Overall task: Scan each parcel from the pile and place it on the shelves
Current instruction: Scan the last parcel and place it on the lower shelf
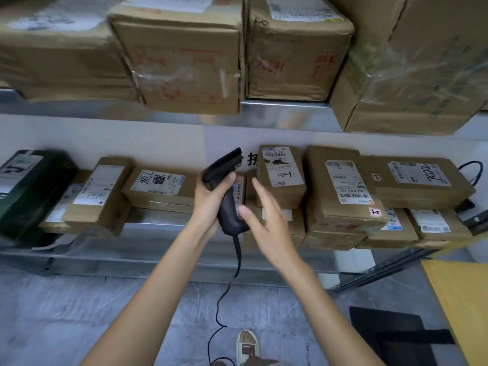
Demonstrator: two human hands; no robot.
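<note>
In front of the lower shelf [163,249] of labelled parcels [282,173], the left hand [211,199] grips the black scanner [227,191] by its handle, long axis nearly upright, head tipped up-right toward the parcels, while the right hand [264,215] hovers beside it, fingers spread and holding nothing.

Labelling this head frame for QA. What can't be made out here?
- Parcel pile: not in the head view.
- Upper-shelf boxes: blurred, tops cut by the frame's upper edge; labels unreadable.
- Small parcel: mostly hidden behind the scanner that the left hand grips.
- Right hand: open beside the scanner handle; contact unclear.
- Scanner cable: its end leaves the bottom edge.
</note>
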